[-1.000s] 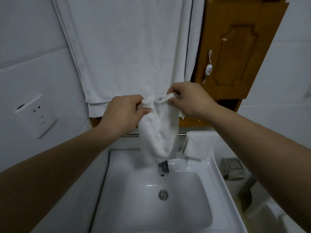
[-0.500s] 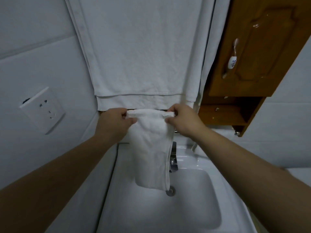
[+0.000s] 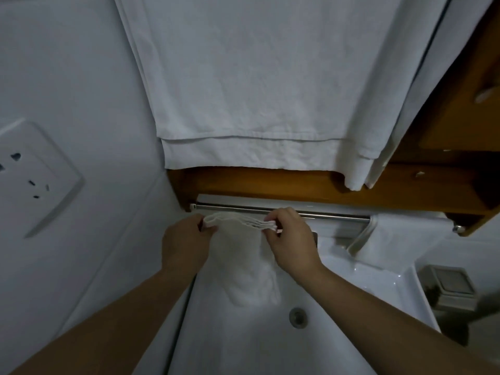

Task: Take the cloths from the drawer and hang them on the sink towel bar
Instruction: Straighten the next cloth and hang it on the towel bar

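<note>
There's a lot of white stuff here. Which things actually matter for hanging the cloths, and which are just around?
In the job: left hand, right hand, the folded cloth they hold, towel bar, second cloth draped over the bar's right end.
Just around: large hanging towel, wall socket, wooden cabinet, sink, drain.

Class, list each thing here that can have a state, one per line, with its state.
towel bar: left part bare
cloth: folded, held up, not yet over towel bar
left hand: pinches cloth's left corner
right hand: pinches cloth's right corner
second cloth: draped over bar's right end
wall socket: nothing plugged in
</note>
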Tool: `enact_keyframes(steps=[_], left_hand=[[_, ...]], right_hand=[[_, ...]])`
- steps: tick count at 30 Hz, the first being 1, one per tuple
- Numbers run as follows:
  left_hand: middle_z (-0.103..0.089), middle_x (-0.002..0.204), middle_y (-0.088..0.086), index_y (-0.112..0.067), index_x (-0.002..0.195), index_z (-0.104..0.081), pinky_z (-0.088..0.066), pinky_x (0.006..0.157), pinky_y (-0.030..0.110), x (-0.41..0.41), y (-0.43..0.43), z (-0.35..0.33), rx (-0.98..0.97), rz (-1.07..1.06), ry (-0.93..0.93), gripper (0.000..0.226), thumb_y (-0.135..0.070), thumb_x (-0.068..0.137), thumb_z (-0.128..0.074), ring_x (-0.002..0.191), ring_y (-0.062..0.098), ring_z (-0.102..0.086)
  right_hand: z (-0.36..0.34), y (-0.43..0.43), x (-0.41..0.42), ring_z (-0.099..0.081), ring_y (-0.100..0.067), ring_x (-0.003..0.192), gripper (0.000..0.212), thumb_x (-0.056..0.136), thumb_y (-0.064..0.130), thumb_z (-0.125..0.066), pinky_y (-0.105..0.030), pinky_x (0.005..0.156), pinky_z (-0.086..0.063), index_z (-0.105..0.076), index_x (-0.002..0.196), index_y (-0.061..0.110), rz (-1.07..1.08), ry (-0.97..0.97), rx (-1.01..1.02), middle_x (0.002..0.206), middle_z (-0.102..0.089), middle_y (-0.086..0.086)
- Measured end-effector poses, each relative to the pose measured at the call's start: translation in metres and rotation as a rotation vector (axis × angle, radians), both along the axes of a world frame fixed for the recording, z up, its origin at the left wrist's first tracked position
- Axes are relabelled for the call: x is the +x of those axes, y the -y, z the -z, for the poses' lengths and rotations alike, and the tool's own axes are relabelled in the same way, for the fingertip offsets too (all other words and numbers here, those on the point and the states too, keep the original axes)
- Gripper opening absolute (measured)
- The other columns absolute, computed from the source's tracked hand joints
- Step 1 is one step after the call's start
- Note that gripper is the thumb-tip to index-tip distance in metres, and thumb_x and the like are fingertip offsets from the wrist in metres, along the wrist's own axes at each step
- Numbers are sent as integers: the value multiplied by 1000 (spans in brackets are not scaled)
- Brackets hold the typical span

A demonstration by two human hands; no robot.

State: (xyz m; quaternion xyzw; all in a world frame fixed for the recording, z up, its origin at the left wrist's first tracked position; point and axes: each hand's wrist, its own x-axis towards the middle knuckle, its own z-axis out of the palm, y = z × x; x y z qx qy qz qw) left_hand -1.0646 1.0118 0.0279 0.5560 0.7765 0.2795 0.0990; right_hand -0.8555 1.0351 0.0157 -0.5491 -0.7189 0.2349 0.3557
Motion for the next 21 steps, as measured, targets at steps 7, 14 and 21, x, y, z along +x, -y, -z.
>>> enact_keyframes(steps=[7,14,21], left_hand=[[-64,78,8,-13,84,-67,-34,61,30,-16,-56,29,301,46,-171,15,-24,94,-64,71,28,-58],[-66,79,13,-7,84,-69,-43,68,33,-41,-99,82,585,223,-458,22,-23,85,-54,74,31,-58],[-63,71,13,-10,72,-61,-48,59,36,-36,-115,107,425,86,-392,23,-28,85,-56,74,36,-60]], right_hand=[[36,-47,-23,-66,-24,89,19,90,16,-60,-32,68,-59,-60,109,13,-182,354,429,104,-63,2],[97,-99,-27,-55,-31,113,26,95,11,-50,-39,90,-54,-60,117,2,-300,451,528,122,-54,-16],[102,-120,-34,-62,-27,60,29,95,39,-53,-31,57,-45,-67,91,15,25,508,486,73,-67,-8]])
